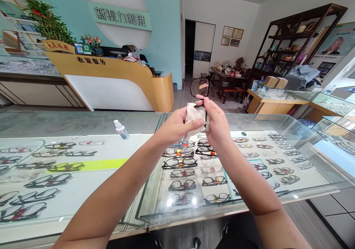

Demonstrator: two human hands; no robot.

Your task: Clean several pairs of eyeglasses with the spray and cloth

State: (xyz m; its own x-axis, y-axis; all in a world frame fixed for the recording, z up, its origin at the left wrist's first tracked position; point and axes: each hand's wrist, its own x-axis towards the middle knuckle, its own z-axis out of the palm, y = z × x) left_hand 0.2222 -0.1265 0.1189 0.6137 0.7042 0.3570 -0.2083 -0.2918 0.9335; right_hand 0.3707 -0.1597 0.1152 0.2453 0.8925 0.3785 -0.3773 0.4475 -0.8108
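Above the glass showcase, both my hands are raised in front of me around a pair of black-framed eyeglasses point(200, 87). One lens sticks up past my fingers; the other is covered by a crumpled off-white cloth point(195, 113). My left hand point(179, 125) pinches the cloth, its thumb pressed across the front. My right hand point(217, 121) grips the frame near the nose bridge, index finger and thumb closed on it. A small white spray bottle point(121, 130) stands on the glass top to the left of my hands.
Beneath my arms, the glass showcase point(149, 204) holds rows of eyeglasses. Across the floor stands a yellow-and-white cashier counter point(111, 82), with a person's head partly visible behind it. Dark wooden table point(222, 73) and shelf point(294, 38) are at the back; another showcase point(280, 97) stands right.
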